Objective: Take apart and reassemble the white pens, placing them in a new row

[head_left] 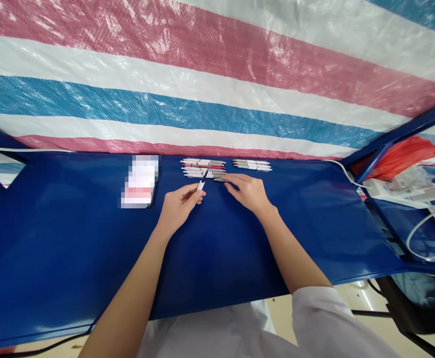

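Observation:
My left hand [183, 204] is closed on a white pen barrel [201, 185], held at a tilt, with a thin dark refill [206, 172] sticking out of its upper end. Just to the right, my right hand [249, 191] has its fingertips at a small grey tapered pen part [219, 179], which appears to be pinched between them. Beyond both hands lies a row of pens [198, 169], white and grey with one red among them. A second, smaller group of white and grey pens [252, 164] lies to its right.
A blurred-out white box [140, 181] stands left of the pens on the blue table [210, 258]. Striped plastic sheeting [202, 74] hangs behind. On the right are a blue frame post [379, 159], a red plastic bag [403, 156] and a white cable [413, 238].

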A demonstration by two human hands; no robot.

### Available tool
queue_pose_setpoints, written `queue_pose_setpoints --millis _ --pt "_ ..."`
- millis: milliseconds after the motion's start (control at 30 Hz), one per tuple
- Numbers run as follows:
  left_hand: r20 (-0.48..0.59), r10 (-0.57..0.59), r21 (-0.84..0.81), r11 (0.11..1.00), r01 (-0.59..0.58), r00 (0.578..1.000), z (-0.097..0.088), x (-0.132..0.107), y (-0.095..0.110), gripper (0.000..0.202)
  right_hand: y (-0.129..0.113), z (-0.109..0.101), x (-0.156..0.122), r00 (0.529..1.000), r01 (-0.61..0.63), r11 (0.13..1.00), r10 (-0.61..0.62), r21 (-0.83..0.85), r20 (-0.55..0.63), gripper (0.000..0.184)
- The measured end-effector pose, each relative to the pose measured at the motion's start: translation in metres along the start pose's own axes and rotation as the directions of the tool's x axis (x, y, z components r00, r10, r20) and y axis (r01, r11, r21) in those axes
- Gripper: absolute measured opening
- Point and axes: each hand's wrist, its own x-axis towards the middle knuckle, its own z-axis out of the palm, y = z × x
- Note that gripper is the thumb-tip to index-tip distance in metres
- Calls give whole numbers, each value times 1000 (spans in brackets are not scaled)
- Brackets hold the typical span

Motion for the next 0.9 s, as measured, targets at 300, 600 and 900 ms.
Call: queue_pose_setpoints --millis 300,600,900 --pt "-31 -13 37 999 14 999 2 3 -1 31 11 0 3 982 155 953 -120 -262 145 32" --pt "-66 2 87 996 4 998 4 2 2 29 17 -8 10 941 281 910 -199 -304 274 39" --pt "-68 41 61 997 -37 997 6 3 0 28 16 -10 13 931 268 929 -181 -256 316 40"
